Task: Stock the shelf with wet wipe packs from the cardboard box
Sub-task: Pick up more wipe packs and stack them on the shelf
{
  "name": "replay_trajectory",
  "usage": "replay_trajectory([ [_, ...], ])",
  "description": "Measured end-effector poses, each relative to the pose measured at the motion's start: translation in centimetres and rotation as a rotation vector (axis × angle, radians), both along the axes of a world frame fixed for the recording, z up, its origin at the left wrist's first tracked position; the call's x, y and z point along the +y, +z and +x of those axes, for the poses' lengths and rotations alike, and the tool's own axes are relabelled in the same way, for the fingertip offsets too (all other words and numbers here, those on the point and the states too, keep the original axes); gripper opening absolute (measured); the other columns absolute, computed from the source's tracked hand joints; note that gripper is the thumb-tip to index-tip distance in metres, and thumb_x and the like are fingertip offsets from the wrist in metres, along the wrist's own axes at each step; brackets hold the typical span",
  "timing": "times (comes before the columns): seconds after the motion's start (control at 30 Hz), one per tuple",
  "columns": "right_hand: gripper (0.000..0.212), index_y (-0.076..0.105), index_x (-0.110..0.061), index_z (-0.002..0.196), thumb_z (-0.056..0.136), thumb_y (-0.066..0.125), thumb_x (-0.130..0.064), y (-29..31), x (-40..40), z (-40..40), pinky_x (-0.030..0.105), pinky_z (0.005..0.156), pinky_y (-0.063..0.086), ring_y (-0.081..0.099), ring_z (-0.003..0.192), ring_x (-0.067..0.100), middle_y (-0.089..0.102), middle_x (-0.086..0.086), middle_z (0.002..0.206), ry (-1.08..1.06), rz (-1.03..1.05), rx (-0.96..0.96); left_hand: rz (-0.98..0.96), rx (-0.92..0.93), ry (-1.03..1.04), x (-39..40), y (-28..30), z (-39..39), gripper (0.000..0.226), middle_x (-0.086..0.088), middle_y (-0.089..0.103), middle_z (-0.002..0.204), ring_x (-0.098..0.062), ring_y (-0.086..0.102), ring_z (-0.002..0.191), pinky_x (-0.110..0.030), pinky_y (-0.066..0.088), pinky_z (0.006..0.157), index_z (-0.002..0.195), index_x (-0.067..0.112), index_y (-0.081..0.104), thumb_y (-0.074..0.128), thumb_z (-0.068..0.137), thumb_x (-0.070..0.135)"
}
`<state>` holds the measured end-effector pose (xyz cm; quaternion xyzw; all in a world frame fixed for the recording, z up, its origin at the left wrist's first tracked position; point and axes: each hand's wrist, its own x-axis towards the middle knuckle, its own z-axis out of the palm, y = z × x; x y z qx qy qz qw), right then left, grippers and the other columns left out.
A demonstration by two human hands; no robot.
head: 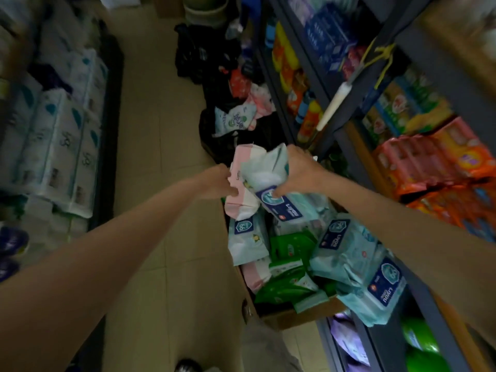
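Teal pack within right-hand fingers

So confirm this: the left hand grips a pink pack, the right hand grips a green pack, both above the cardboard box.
Not quite. The head view shows the right hand gripping a pale blue pack, not green. The left hand does grip the pink pack, both above the cardboard box.

dim aisle, beige tiled floor, stocked dark racks both sides.

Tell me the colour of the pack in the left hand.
Pink and white pack, held by the left hand; head view.
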<state>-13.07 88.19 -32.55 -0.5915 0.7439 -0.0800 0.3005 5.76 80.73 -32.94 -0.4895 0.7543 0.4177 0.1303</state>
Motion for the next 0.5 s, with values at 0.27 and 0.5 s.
replay_trajectory([
  [0.27,0.042,0.053,-0.024,0.093,0.071,0.073,0.006,21.7,-1.1,10.4,0.020,0.071,0.057,0.068,0.081,0.003,0.067,-0.008,0.095,0.151,-0.225,-0.621,0.174,0.450,-0.036,2.0,15.1,9.7,0.056,0.006,0.061,0.112,0.003,0.062,0.092,-0.013,0.052,0.083,0.124,0.015,0.049,0.070,0.076,-0.005],
  [0.5,0.052,0.058,-0.015,0.116,0.066,0.071,-0.019,34.7,-2.0,25.9,0.031,0.079,0.058,0.069,0.092,0.016,0.072,0.001,0.104,0.338,-0.380,-0.916,-0.290,0.911,0.509,5.4,29.3,27.9,0.106,-0.006,0.067,0.116,-0.024,0.066,0.103,-0.042,0.052,0.092,0.125,0.012,0.049,0.090,0.032,0.042],
])
